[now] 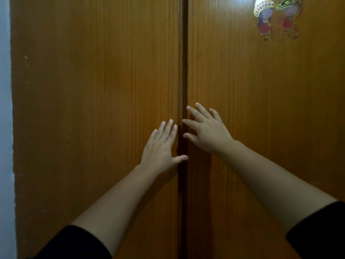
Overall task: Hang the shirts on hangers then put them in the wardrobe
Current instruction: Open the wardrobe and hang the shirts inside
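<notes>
The wardrobe fills the view with two brown wooden doors, the left door [93, 109] and the right door [261, 109], meeting at a dark vertical gap [184, 71]. My left hand [161, 148] lies flat on the left door beside the gap, fingers spread, thumb reaching across the gap. My right hand [207, 130] rests on the right door's edge with fingers apart, fingertips at the gap. Both hands hold nothing. No shirts or hangers are in view.
A colourful sticker of two figures [276, 17] sits high on the right door. A pale wall strip [5, 128] runs along the left side of the wardrobe.
</notes>
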A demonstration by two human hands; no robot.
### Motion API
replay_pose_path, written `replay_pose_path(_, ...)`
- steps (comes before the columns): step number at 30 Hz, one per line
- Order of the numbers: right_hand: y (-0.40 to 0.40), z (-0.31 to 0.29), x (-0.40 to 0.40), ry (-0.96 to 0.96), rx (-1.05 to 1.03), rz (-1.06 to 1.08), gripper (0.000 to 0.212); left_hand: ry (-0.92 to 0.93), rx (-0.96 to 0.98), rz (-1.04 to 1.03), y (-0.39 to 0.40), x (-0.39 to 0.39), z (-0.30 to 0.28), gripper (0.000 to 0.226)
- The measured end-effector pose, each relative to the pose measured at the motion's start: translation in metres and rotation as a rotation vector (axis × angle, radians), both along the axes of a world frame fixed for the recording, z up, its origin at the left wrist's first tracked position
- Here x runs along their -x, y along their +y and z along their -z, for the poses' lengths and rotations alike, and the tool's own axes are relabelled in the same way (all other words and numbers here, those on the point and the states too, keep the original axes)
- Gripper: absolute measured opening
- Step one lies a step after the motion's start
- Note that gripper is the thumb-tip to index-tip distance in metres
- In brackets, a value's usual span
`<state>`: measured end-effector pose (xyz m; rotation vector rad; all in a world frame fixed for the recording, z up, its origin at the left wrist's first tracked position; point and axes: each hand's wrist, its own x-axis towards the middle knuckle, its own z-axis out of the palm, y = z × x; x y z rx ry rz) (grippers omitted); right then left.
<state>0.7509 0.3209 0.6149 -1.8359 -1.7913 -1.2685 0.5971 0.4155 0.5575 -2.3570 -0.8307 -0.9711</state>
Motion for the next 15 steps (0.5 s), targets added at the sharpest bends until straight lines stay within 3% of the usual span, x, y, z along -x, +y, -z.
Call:
replay_pose_path(7,0.022,0.006,-0.011,-0.05,-0.013,0.015,0.054,0.026,-0.016,-0.048,0.029,-0.014,0.003,0.109)
replay_pose_path(15,0.039,0.005,-0.035,-0.238,-0.158,-0.017,0.055,-0.121,-0.16,0.009,0.055,-0.031,0.018,0.111)
